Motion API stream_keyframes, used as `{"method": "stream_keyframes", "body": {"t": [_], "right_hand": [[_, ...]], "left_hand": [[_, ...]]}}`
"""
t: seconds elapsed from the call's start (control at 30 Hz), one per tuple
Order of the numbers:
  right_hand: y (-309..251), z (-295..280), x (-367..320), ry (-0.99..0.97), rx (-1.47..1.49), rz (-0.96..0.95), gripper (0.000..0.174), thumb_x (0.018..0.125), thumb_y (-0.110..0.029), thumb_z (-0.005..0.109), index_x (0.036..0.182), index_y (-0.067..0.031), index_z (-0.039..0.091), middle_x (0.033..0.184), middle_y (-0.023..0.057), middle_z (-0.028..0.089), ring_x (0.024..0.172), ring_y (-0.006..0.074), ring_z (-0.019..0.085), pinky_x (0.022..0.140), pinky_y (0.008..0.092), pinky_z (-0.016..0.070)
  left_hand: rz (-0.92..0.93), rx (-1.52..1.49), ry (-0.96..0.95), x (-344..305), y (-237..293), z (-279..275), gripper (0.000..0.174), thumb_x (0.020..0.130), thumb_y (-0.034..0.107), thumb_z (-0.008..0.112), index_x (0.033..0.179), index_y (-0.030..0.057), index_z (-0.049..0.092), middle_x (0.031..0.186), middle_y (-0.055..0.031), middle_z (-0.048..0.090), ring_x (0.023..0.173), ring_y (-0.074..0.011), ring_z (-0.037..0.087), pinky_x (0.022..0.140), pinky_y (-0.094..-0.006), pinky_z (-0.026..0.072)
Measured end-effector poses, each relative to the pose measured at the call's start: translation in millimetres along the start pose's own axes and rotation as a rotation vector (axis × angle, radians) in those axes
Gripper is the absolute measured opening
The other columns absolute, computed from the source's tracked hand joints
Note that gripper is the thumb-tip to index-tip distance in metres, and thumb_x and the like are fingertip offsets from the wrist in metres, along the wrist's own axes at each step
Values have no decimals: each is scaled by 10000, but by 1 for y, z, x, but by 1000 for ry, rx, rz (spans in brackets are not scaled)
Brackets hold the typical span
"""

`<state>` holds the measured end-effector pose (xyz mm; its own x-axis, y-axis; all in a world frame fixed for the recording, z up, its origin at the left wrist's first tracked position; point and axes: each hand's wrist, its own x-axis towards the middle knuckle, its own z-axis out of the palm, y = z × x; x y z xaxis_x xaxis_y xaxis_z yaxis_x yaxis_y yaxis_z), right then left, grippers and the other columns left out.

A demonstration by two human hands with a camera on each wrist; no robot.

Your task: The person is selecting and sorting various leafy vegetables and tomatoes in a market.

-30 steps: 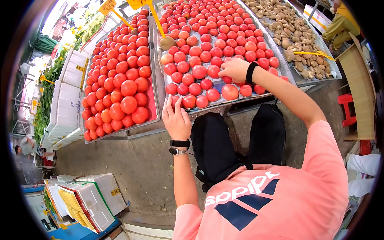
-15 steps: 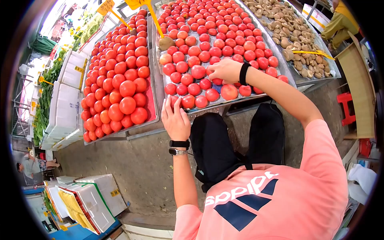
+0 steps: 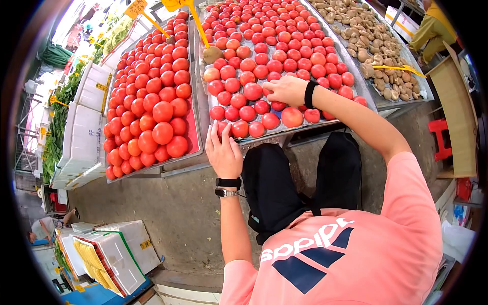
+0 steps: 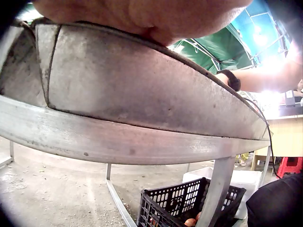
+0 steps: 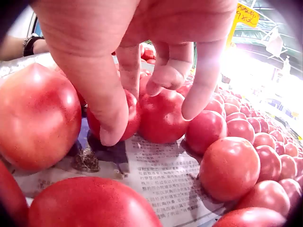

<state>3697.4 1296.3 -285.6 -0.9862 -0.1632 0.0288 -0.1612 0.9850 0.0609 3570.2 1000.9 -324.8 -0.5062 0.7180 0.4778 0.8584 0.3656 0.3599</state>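
My right hand (image 3: 285,90) is over the wide tray of tomatoes, fingers bent down among the fruit. In the right wrist view, its thumb lies against the front of a tomato (image 5: 133,124) while the index finger goes down behind. The other fingers curl over a neighbouring, larger tomato (image 5: 163,116). Both tomatoes sit among others on newspaper (image 5: 161,163). My left hand (image 3: 223,151) rests at the tray's front left corner, fingers straight, fingertips by a tomato (image 3: 240,129). The left wrist view shows that hand above the metal tray wall (image 4: 128,80).
A second tray of stacked tomatoes (image 3: 162,130) stands at left, a tray of mushrooms (image 3: 376,56) at right. Yellow price signs (image 3: 198,25) stick up between. Under the metal stand sits a black crate (image 4: 177,201). White foam boxes (image 3: 122,256) stand behind at left.
My right hand has moved left across the tomatoes, toward the front left of the tray, then nearly stopped. The left hand stays put. A person at the far left has shifted.
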Motion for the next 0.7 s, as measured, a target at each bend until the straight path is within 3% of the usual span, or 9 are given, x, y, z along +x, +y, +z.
{"method": "stream_keyframes", "body": {"t": [0.17,0.37,0.47,0.53,0.7], "right_hand": [[4,2,2,-135,133,48,321,801,-77,717,1104,-181,700,1086,113,659,974,326,713,714,466,572],[2,-20,0,-197,274,129,360,808,-43,707,1136,-185,665,1055,96,697,953,332,716,731,490,563],[14,-17,-6,-226,384,222,388,806,-49,717,1167,-177,650,970,98,710,957,337,713,736,489,561],[27,-16,-20,-36,392,179,385,783,-75,736,1148,-160,651,925,95,709,946,330,705,755,486,551],[27,-33,-48,-313,248,248,355,731,-132,766,1081,-128,709,1000,105,722,979,322,697,826,466,558]], "left_hand": [[5,12,-1,0,1,0,377,969,114,530,1330,93,637,1537,-163,488,1405,-384,456,1168,-506,344],[-1,17,-1,0,2,0,377,969,114,529,1329,91,637,1532,-164,493,1404,-384,457,1168,-506,344],[3,14,-1,0,2,0,379,968,113,529,1331,92,636,1531,-164,494,1403,-384,457,1167,-505,345],[7,21,0,-1,1,0,386,962,118,536,1334,97,636,1527,-162,495,1407,-378,453,1166,-502,347],[2,32,-3,0,1,1,401,948,125,551,1339,106,637,1521,-157,497,1418,-364,444,1163,-497,350]]}}
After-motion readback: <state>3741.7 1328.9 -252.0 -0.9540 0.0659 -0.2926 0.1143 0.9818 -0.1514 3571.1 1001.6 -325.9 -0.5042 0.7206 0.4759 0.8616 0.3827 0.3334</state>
